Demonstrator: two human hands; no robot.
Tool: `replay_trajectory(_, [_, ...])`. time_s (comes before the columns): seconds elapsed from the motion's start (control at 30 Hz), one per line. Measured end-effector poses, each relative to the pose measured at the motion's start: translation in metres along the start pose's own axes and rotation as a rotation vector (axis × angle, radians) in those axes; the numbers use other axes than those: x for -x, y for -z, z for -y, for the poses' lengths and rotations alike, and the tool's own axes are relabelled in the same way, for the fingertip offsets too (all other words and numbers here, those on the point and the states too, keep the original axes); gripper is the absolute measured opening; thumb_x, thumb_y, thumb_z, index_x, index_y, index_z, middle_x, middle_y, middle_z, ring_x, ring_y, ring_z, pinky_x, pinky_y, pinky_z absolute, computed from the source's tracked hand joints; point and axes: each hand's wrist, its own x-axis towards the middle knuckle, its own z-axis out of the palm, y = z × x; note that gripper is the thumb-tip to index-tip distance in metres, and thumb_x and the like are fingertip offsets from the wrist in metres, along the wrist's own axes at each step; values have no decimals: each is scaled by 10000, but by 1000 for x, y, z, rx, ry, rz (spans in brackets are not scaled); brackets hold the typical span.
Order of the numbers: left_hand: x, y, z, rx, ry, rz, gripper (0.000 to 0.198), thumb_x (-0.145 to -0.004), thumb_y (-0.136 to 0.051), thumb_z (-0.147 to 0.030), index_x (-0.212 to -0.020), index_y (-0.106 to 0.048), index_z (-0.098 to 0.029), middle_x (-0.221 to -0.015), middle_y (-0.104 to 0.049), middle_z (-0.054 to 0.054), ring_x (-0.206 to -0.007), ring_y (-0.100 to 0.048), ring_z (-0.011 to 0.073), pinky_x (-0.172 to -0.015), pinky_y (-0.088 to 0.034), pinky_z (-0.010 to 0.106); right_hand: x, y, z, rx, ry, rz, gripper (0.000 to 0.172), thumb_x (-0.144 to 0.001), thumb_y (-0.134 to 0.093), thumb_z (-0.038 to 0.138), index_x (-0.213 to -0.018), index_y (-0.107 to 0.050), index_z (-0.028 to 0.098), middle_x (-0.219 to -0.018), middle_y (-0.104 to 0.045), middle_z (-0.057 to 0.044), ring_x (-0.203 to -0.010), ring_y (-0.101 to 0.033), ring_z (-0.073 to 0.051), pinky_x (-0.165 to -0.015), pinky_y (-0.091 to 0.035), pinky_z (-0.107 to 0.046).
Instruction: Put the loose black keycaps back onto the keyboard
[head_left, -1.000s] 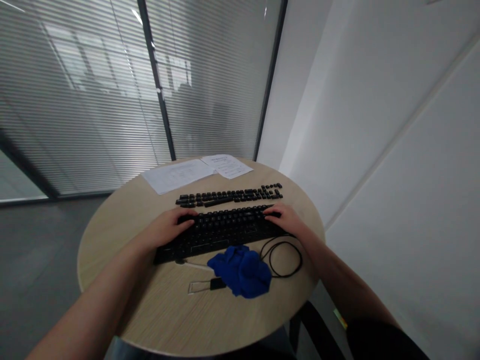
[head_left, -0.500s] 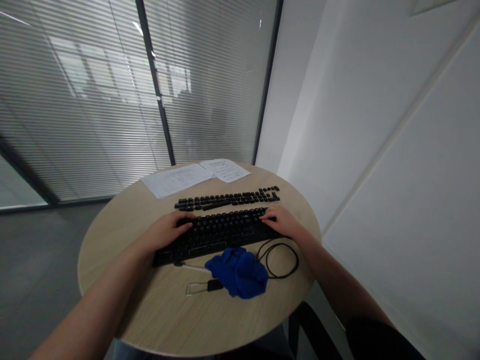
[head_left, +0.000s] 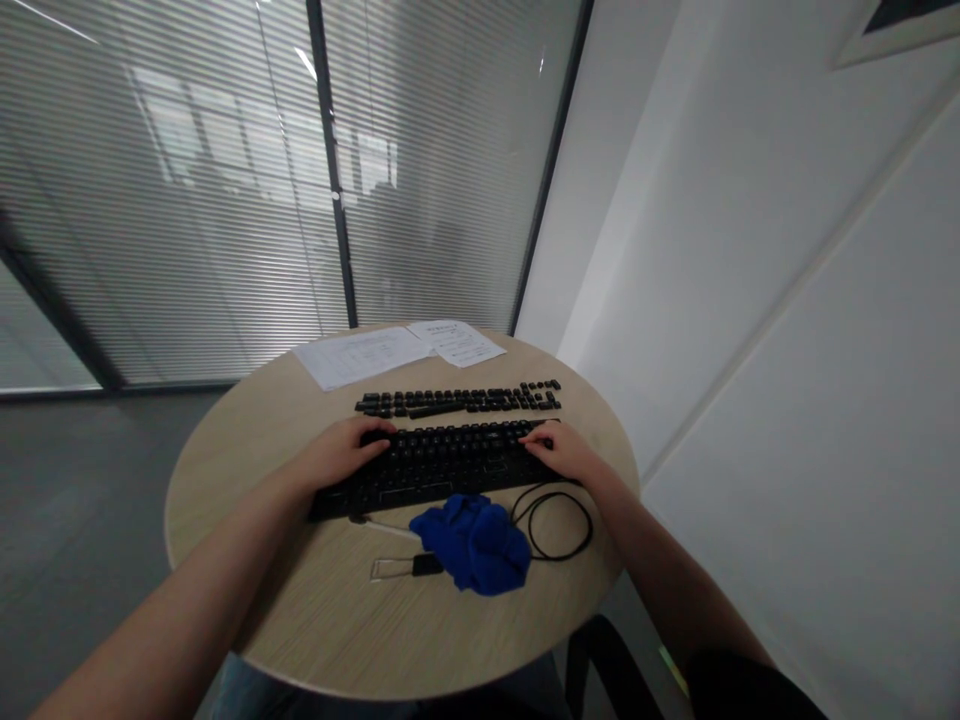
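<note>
Right hand (head_left: 564, 452) farther inward on keyboard (head_left: 435, 474), keycaps (head_left: 454, 439) in far rows

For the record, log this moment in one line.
left hand: keyboard, left side | right hand: keyboard, right side | blue cloth: tabletop

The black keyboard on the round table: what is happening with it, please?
The person's left hand is at the left end of the black keyboard, the right hand at its right part. Whether the fingers press or only rest, I cannot tell. Keycaps stand on its far rows; the near part looks bare. Loose keycaps lie in rows beyond it. In front lie a blue cloth, a wire keycap puller and a coiled black cable.
</note>
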Motion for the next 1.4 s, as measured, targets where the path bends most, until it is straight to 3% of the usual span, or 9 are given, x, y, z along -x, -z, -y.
replay_trajectory(0.2, [-2, -4, 4, 8, 5, -27, 500, -844, -490, -504, -1168, -727, -206, -1240, -733, 94, -1161, -669, 285, -1067, -488, 394, 3, -2, -2, -10, -4, 23, 174, -838, -685, 169, -932, -822, 219, -740, -725, -24, -651, -617, -156, -637, -443, -268])
replay_trajectory(0.43, [-2, -4, 5, 25, 0, -37, 457, -837, -508, -502, -1133, -739, -240, -1206, -748, 65, -1137, -680, 284, -1041, -501, 381, 6, -2, -3, 9, 117, -211, 192, -923, -613, 217, -1003, -787, 231, -828, -741, -48, -759, -656, -195, -757, -498, -327])
replay_trajectory(0.6, [-1, -3, 3, 11, -12, -10, 465, -858, -492, -485, -1158, -728, -219, -1215, -743, 74, -1138, -675, 276, -1047, -494, 380, 5, 3, 4, 107, 179, -125, 246, -978, -584, 308, -848, -771, 214, -792, -709, -64, -780, -638, -206, -746, -481, -331])
replay_trajectory(0.83, [0, -4, 3, 3, -15, -5, 451, -865, -496, -456, -1174, -721, -217, -1221, -739, 77, -1145, -672, 262, -1045, -490, 374, 3, 5, 5, 128, 152, -83, 317, -1030, -510, 358, -927, -774, 215, -874, -728, -74, -855, -646, -206, -798, -488, -332])
replay_trajectory(1.07, [-3, -7, 8, 18, -29, -37, 430, -851, -508, -453, -1144, -734, -232, -1197, -749, 73, -1135, -678, 272, -1039, -492, 387, 3, 11, 11, 339, 129, -117, 376, -1042, -476, 364, -857, -768, 215, -841, -737, -77, -848, -642, -212, -826, -479, -337])
replay_trajectory(1.2, [-4, -9, 9, 26, -47, -46, 410, -835, -524, -430, -1125, -741, -240, -1173, -754, 72, -1125, -681, 279, -1037, -489, 393, -23, 26, -3, 354, 32, -178, 306, -1022, -499, 345, -1078, -775, 224, -1044, -771, -85, -977, -673, -225, -905, -499, -336])
replay_trajectory(1.4, [-3, -6, 6, 55, -34, -44, 364, -836, -536, -387, -1099, -749, -252, -1160, -757, 70, -1110, -686, 277, -1019, -491, 397, -104, 50, -44, 530, -242, 82, 293, -962, -564, 258, -1162, -779, 246, -1173, -767, -60, -1104, -676, -226, -951, -500, -306])
